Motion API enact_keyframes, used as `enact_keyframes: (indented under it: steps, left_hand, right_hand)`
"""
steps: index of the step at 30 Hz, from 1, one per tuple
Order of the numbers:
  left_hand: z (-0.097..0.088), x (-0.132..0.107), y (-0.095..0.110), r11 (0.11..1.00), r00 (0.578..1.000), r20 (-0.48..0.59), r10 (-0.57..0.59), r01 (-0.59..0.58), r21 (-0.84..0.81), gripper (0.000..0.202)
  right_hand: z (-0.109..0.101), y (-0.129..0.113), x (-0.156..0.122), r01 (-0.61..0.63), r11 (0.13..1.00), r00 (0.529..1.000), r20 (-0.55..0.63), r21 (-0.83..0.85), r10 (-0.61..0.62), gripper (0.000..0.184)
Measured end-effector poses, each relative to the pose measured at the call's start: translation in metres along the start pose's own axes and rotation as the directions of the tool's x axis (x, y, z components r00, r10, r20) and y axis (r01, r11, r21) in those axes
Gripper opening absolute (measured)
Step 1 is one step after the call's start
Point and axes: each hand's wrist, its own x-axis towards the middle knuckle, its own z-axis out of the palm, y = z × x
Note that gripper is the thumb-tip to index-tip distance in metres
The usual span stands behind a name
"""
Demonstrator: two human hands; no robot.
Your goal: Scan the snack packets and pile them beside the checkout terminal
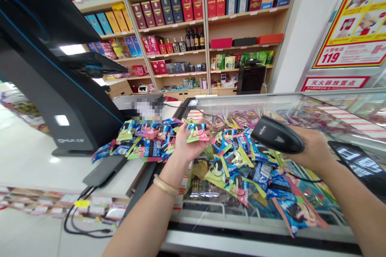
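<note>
My left hand (189, 145) holds a small blue, pink and green snack packet (197, 132) between thumb and fingers. It hovers between two heaps of similar packets. One heap (152, 147) lies on the white counter to the left. The other heap (237, 158) spreads over the glass top of the display freezer. In my right hand (313, 148) is a black handheld barcode scanner (277, 134), its head pointing left above the right-hand heap. A black cord (303, 177) runs below that hand. The far side of the scanner's grip is hidden by my fingers.
A dark checkout terminal (72, 100) stands on the white counter (33, 168) at left. The glass-topped freezer (217, 213) fills the front right, with a black bag with white lettering (358, 164) on it. Shelves of boxed goods (187, 6) line the back wall.
</note>
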Motion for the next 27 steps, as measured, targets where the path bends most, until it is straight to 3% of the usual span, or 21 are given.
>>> enact_keyframes:
  steps: [3, 7, 9, 11, 13, 15, 17, 21, 25, 27]
  left_hand:
    - [0.004, 0.001, -0.005, 0.999, 1.000, -0.010, -0.029, 0.029, 0.017, 0.052]
    - [0.008, 0.002, -0.007, 0.958, 0.994, -0.011, -0.113, 0.106, -0.268, 0.030]
    - [0.010, 0.002, -0.010, 0.944, 0.992, -0.029, -0.123, 0.108, -0.312, 0.020]
    - [0.012, 0.003, -0.017, 0.974, 0.994, -0.085, -0.072, 0.051, -0.222, 0.028]
    - [0.013, 0.004, -0.024, 0.998, 0.990, -0.131, 0.052, -0.056, -0.028, 0.039]
    - [0.013, 0.005, -0.031, 0.960, 0.974, -0.101, 0.201, -0.176, 0.217, 0.045]
    - [0.012, 0.005, -0.035, 0.867, 0.955, -0.016, 0.297, -0.263, 0.423, 0.058]
    - [0.009, 0.004, -0.040, 0.710, 0.929, 0.133, 0.346, -0.352, 0.610, 0.079]
    - [0.008, 0.002, -0.043, 0.634, 0.926, 0.180, 0.332, -0.360, 0.684, 0.083]
    - [0.008, 0.001, -0.044, 0.602, 0.926, 0.197, 0.322, -0.361, 0.712, 0.075]
  right_hand:
    - [0.000, -0.002, 0.002, 0.013, 1.000, 1.000, -0.011, 0.021, -0.013, 0.018]
    - [0.000, -0.003, 0.003, 0.045, 0.998, 0.999, -0.016, 0.031, -0.045, 0.019]
    - [0.000, -0.005, 0.005, 0.054, 0.997, 0.998, -0.025, 0.050, -0.053, 0.020]
    - [-0.001, -0.007, 0.006, 0.077, 0.995, 0.996, -0.044, 0.066, -0.074, 0.021]
    - [-0.001, -0.008, 0.007, 0.091, 0.993, 0.995, -0.047, 0.074, -0.087, 0.022]
    - [-0.001, -0.009, 0.007, 0.071, 0.993, 0.997, -0.018, 0.091, -0.070, 0.023]
    - [-0.001, -0.009, 0.006, 0.037, 0.993, 0.999, 0.034, 0.116, -0.041, 0.022]
    - [-0.003, -0.015, 0.009, 0.031, 0.991, 0.995, 0.088, 0.131, -0.042, 0.022]
    - [-0.008, -0.027, 0.014, 0.078, 0.987, 0.988, 0.124, 0.139, -0.095, 0.023]
    - [-0.009, -0.032, 0.016, 0.085, 0.986, 0.983, 0.150, 0.143, -0.107, 0.023]
